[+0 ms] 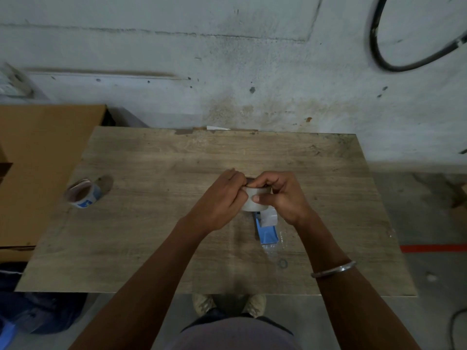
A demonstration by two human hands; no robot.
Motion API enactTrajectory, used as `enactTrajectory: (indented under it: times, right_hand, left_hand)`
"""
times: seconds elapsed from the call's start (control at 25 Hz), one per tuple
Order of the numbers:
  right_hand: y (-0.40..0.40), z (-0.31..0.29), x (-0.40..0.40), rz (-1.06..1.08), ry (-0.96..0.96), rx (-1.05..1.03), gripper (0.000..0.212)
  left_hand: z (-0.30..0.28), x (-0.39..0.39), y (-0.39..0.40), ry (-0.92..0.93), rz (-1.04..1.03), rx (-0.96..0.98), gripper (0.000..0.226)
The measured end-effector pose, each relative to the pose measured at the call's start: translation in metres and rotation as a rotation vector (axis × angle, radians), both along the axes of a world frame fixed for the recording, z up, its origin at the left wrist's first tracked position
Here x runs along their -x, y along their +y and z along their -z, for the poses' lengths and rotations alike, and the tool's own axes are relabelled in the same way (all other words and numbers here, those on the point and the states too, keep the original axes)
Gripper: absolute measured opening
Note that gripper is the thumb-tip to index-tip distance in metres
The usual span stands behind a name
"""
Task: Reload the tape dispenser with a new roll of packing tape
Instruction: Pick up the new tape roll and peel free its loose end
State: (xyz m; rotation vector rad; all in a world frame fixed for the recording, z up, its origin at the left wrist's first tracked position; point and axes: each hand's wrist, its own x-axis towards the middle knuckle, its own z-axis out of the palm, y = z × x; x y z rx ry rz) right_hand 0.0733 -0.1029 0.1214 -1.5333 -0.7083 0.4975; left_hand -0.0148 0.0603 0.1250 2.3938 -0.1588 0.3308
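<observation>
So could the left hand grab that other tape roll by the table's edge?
Probably yes. The bare table lies between the left hand and the other tape roll, but that hand now holds the new roll and must let go first.

Workshop or storeroom: stained concrete wall, worn wooden table, cardboard boxes, hanging black cable.

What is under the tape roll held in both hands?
Below the tape roll a blue tape dispenser lies on the wooden table. Its upper end is hidden by the roll and the right hand.
</observation>
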Motion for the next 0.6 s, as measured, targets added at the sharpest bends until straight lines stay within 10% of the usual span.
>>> enactTrajectory:
  times: [0.28,0.6]
  right_hand:
    - [0.002,0.002,0.004,0.078,-0.091,0.046,0.027]
    - [0.016,-0.003,0.017,0.396,-0.105,0.049,0.03]
  left_hand:
    - [0.002,0.003,0.002,0.071,-0.027,0.099,0.021]
    - [-0.004,-0.002,-0.018,-0.219,-0.545,0.338,0.014]
